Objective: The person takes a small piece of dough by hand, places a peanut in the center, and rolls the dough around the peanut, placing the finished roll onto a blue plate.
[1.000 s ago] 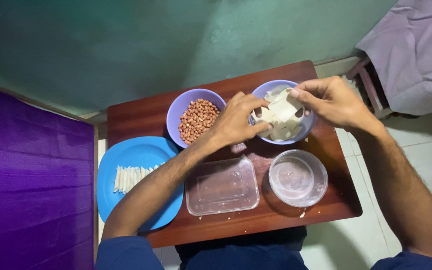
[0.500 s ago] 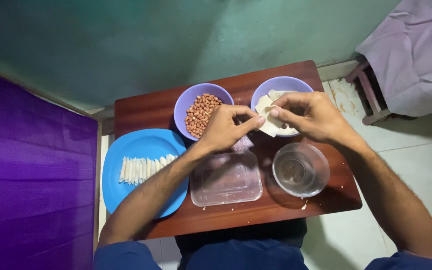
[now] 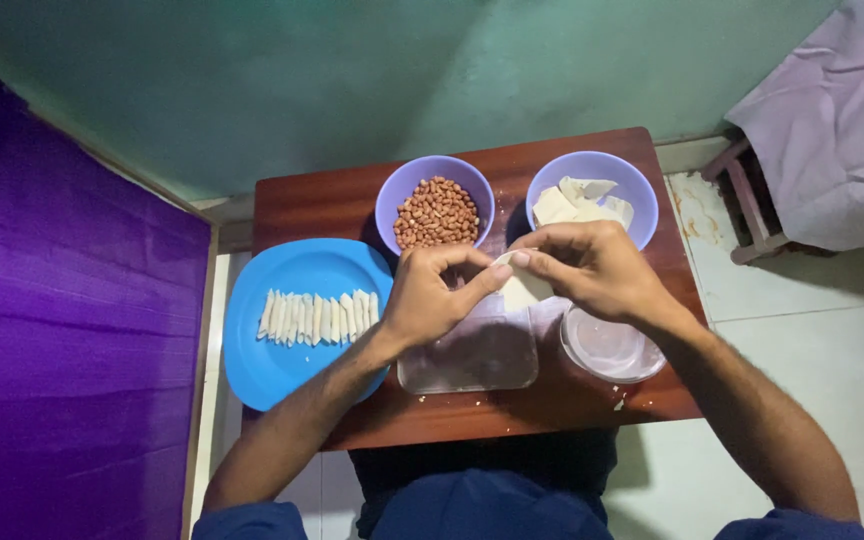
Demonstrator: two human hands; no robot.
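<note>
My left hand (image 3: 434,291) and my right hand (image 3: 592,266) meet over the middle of a small wooden table (image 3: 312,205), both pinching one pale square wrapper (image 3: 522,288). The wrapper hangs just above a clear rectangular container (image 3: 472,358). Behind my right hand stands a purple bowl (image 3: 636,190) with more pale wrappers in it. A second purple bowl (image 3: 388,205) to its left holds brown peanuts (image 3: 438,212).
A blue plate (image 3: 282,365) at the table's left carries a row of several thin white rolls (image 3: 317,316). A clear round bowl (image 3: 610,350) sits under my right wrist. A purple cloth (image 3: 62,350) hangs at the left; a draped stool (image 3: 822,130) stands at the right.
Both hands have drawn back from the wrapper bowl toward me, bringing one wrapper with them over the clear container.
</note>
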